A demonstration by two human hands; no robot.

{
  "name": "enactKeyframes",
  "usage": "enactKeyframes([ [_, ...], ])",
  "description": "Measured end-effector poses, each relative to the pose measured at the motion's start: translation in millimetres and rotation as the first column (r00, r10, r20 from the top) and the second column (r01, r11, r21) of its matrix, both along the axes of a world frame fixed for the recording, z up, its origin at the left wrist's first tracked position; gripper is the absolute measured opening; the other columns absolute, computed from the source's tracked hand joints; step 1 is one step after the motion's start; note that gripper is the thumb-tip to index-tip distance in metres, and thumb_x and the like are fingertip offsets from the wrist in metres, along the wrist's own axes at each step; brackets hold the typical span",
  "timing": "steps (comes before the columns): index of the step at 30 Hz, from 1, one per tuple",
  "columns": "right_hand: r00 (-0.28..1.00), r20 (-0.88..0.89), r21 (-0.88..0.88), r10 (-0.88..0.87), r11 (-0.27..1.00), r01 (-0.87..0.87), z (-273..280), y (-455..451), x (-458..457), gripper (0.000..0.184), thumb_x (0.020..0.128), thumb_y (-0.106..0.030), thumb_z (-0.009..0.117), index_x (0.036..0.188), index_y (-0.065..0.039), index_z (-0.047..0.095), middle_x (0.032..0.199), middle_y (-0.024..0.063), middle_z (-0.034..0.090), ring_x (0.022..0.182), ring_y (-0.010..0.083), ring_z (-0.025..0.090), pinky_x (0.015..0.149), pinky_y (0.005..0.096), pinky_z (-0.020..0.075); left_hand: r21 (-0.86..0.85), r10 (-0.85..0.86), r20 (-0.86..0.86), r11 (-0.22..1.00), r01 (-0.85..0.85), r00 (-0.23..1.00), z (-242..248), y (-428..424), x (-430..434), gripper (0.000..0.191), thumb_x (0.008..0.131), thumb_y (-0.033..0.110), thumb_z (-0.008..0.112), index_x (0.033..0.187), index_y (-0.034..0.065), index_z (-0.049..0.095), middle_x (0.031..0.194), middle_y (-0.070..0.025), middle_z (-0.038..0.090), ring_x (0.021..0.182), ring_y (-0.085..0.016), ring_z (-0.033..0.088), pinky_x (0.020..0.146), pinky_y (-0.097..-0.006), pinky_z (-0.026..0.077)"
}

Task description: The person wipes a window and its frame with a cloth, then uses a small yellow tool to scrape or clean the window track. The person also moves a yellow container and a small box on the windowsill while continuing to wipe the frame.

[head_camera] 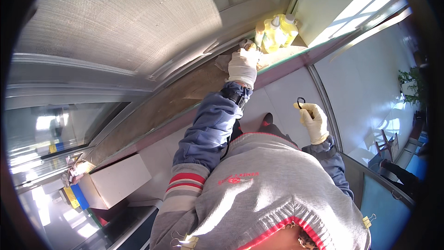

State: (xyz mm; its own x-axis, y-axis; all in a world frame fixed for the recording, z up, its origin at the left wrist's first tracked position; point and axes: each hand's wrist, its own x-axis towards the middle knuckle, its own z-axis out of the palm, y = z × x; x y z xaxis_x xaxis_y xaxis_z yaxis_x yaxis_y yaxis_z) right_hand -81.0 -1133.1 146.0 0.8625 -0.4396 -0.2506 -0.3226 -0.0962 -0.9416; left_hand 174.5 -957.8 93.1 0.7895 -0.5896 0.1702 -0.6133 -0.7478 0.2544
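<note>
My left hand [243,64], in a whitish glove, reaches over the windowsill [204,80]. It presses on a crumpled grey cloth [223,63], which shows on both sides of the glove; its fingers are partly hidden. Just beyond the hand, bottles of yellow liquid [277,34] with white caps stand in the sill's corner. My right hand [314,121], gloved in pale yellow, is raised off to the right, away from the sill. Between its thumb and finger it pinches a small black loop [301,100].
A window with a mesh screen [131,17] rises behind the sill. A white box-like cabinet [119,180] stands at lower left, with blue and yellow items [76,196] by it. To the right are a metal floor track [326,104], a potted plant [409,85] and a blue panel [385,194].
</note>
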Motion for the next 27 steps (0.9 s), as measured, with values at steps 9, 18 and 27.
enactKeyframes([
  [9,0.998,0.030,0.337,0.053,0.940,-0.060,16,19,33,0.015,0.097,-0.007,0.060,0.108,0.001,0.064,0.097,0.0073,0.071,0.066,0.0064,0.053,0.059,0.0214,0.0455,-0.224,0.087,-0.256,0.963,-0.147,0.963,58,37,-23,0.088,0.082,0.017,0.076,0.157,0.0118,0.030,0.134,-0.0219,0.057,0.113,-0.039,0.058,0.097,-0.0442,0.048],
  [18,0.980,0.097,0.895,0.174,0.416,-0.163,9,58,107,0.028,0.101,-0.025,0.061,0.113,0.000,0.066,0.080,0.0006,0.062,0.058,0.0075,0.047,0.053,0.0218,0.0392,-0.671,-0.282,-0.727,0.482,-0.563,0.626,62,95,-83,0.045,0.092,0.003,0.072,0.136,0.0058,0.061,0.124,-0.0060,0.066,0.103,-0.011,0.063,0.091,-0.0264,0.055],
  [27,0.943,-0.072,0.936,0.326,0.348,-0.049,2,104,137,0.021,0.100,-0.024,0.064,0.107,-0.005,0.068,0.079,0.0005,0.065,0.061,0.0110,0.058,0.054,0.0237,0.0451,-0.349,-0.144,-0.937,0.431,-0.832,0.319,83,112,-87,0.036,0.091,0.033,0.077,0.111,0.0037,0.071,0.088,-0.0043,0.074,0.071,-0.011,0.067,0.062,-0.0234,0.049],
])
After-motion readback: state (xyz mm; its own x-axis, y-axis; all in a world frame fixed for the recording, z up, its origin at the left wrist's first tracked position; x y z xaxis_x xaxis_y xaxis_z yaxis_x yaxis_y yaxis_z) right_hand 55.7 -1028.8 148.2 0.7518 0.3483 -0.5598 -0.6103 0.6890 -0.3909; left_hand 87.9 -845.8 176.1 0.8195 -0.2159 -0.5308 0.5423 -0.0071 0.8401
